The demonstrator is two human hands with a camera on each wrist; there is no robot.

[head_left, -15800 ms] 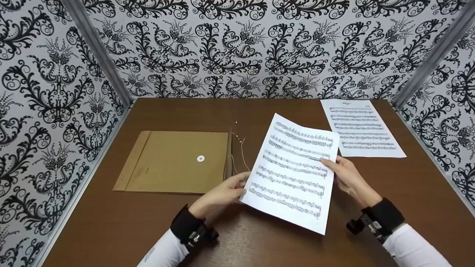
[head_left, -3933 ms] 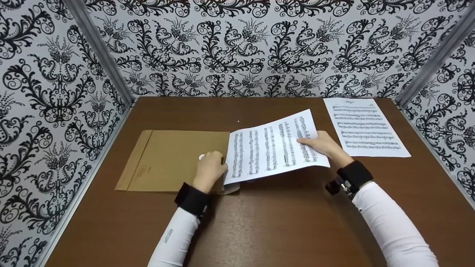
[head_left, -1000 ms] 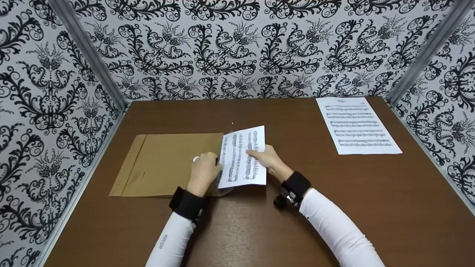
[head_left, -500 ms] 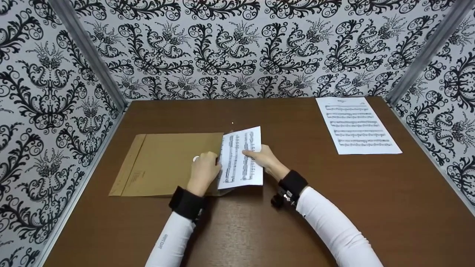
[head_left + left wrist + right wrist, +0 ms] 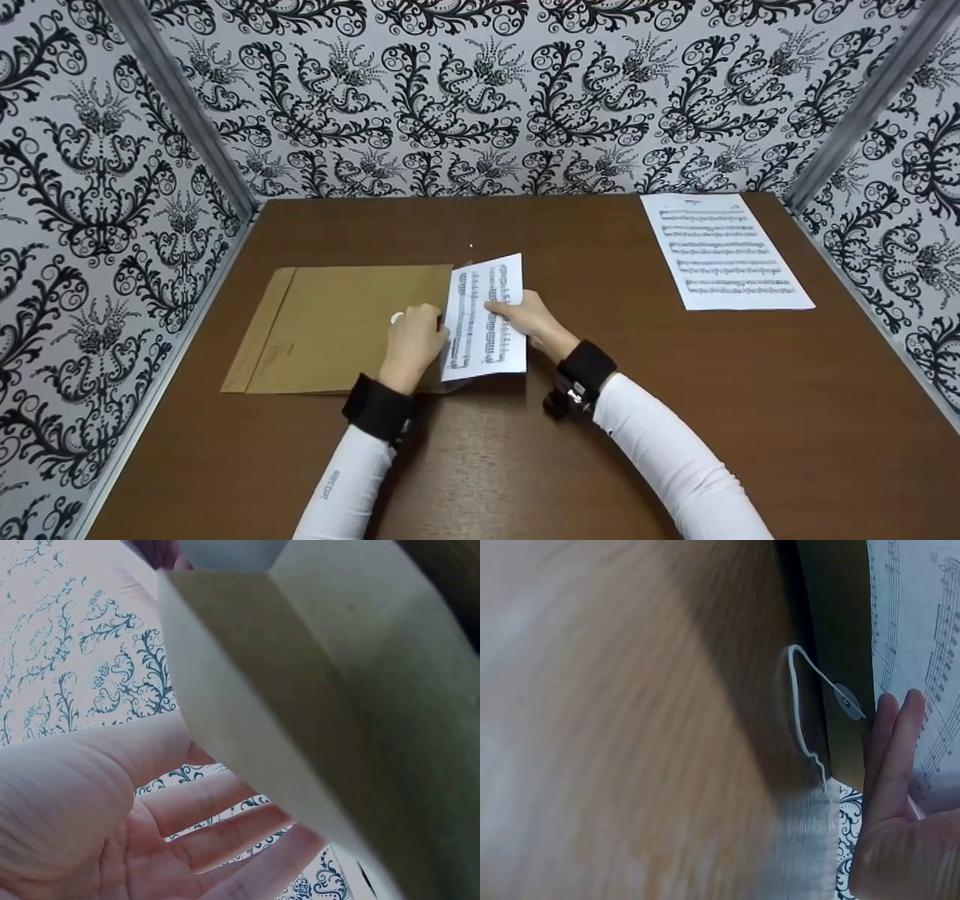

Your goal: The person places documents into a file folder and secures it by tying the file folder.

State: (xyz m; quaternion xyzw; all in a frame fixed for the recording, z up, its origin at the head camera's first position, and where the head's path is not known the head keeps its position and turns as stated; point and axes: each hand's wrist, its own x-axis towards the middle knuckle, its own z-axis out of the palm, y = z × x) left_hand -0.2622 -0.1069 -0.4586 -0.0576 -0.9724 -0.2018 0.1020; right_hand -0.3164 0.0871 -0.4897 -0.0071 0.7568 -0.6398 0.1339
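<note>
A brown paper envelope with a round white button lies flat on the table, its mouth facing right. My left hand grips the upper layer at that mouth; in the left wrist view, its fingers pass behind the raised edge of the envelope. A sheet of printed music lies partly inside the envelope, its right part sticking out. My right hand pinches the sheet's outer end, thumb on top and fingers underneath. From another button on the envelope hangs a thin string, seen in the right wrist view.
A second sheet of music lies flat at the back right of the brown table. Patterned wall panels close off the back and both sides, with grey posts at the corners.
Earlier both hands held the sheet beside the envelope. Then my left hand took the envelope's mouth and my right hand moved the sheet leftward into it; over the last second it slid slightly further in.
</note>
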